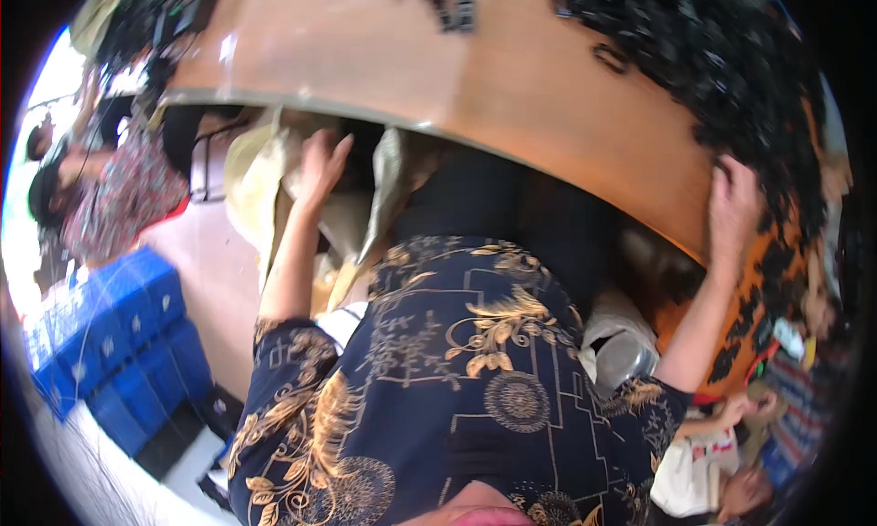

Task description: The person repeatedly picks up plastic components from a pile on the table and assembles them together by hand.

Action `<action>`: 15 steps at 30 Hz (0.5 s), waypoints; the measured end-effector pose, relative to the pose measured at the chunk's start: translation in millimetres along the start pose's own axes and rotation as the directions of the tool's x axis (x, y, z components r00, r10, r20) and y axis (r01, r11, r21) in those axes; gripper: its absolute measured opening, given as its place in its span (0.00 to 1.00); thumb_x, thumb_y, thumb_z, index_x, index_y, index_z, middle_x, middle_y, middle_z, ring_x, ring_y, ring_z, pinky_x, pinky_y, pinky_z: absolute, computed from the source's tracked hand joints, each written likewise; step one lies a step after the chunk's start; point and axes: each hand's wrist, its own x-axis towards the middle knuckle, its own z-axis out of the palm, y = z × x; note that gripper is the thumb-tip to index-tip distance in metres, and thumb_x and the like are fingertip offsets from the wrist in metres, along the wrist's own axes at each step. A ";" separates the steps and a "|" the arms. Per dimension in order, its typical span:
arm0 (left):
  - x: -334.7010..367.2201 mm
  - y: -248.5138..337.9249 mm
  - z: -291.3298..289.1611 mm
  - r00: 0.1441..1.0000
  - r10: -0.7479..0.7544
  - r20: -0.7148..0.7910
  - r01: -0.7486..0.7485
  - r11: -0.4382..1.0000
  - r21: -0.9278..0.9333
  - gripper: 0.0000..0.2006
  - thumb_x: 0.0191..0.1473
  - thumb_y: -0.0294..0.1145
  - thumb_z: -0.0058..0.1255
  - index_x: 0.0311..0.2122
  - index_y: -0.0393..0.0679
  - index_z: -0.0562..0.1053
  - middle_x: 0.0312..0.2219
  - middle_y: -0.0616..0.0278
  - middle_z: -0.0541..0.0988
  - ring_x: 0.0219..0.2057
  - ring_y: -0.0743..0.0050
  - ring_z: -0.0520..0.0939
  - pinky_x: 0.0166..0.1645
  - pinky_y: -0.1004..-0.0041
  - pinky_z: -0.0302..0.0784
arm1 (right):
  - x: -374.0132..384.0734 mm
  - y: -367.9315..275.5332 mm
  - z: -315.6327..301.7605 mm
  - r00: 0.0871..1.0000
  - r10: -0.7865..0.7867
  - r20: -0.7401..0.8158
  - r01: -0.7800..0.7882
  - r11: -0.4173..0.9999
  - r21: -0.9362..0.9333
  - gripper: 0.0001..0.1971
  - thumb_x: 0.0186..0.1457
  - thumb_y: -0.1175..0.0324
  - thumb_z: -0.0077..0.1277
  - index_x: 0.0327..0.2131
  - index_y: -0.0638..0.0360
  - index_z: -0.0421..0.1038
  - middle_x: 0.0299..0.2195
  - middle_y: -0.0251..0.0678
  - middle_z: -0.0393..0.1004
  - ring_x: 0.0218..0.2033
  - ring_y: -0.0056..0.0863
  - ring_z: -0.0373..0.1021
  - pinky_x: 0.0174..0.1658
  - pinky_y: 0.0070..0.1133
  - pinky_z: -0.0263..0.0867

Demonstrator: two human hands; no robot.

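My left hand point(322, 165) is just below the table's front edge, over the mouth of a pale sack point(258, 183). Its thumb and fingers are apart, and I see nothing in them. Far to the right, my right hand point(735, 206) rests on the table by the edge of a large heap of small black pieces point(708, 55). The fingers reach toward the heap, slightly bent and blurred, with no piece visible in them. One loose black ring-shaped piece point(610, 58) lies on the orange-brown tabletop point(539, 78), apart from the heap.
Another grey-white sack edge point(387, 183) hangs under the table edge, left of my lap. Blue crates point(119, 325) are stacked at the left, beyond which a person point(128, 192) sits. More black pieces point(448, 0) lie at the far side. Another person point(722, 462) is at lower right.
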 end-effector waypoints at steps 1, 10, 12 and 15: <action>-9.8 16.6 -0.7 0.967 0.176 -0.183 -0.146 0.975 0.164 0.17 0.55 0.44 0.54 0.39 0.38 0.73 0.33 0.48 0.76 0.37 0.48 0.76 0.41 0.57 0.72 | -2.5 -1.9 -0.6 0.999 -0.019 0.032 0.020 0.999 -0.025 0.08 0.58 0.72 0.49 0.41 0.62 0.71 0.38 0.45 0.73 0.40 0.42 0.72 0.42 0.30 0.67; 1.7 270.8 -31.6 0.684 0.709 -0.170 -0.727 0.643 -0.241 0.10 0.50 0.23 0.55 0.39 0.42 0.73 0.29 0.55 0.73 0.28 0.55 0.77 0.33 0.62 0.73 | -27.4 25.4 7.0 0.995 0.020 -0.100 -0.003 0.985 0.170 0.05 0.54 0.77 0.51 0.36 0.63 0.72 0.35 0.40 0.73 0.37 0.40 0.71 0.40 0.29 0.67; 25.4 308.0 -12.4 0.672 0.735 -0.088 -0.731 0.641 -0.234 0.14 0.50 0.27 0.56 0.44 0.45 0.72 0.33 0.55 0.73 0.31 0.52 0.78 0.34 0.60 0.74 | -24.1 13.4 5.4 0.994 0.039 -0.101 -0.017 0.978 0.209 0.05 0.54 0.77 0.51 0.36 0.62 0.72 0.34 0.40 0.74 0.37 0.39 0.72 0.40 0.29 0.68; 57.8 345.9 23.4 0.666 0.744 -0.048 -0.743 0.657 -0.125 0.19 0.53 0.32 0.56 0.50 0.45 0.70 0.36 0.57 0.73 0.29 0.61 0.80 0.36 0.65 0.76 | -25.2 7.7 5.6 0.991 0.026 -0.128 0.012 0.958 0.285 0.05 0.53 0.78 0.52 0.35 0.63 0.73 0.33 0.39 0.75 0.36 0.38 0.73 0.39 0.27 0.69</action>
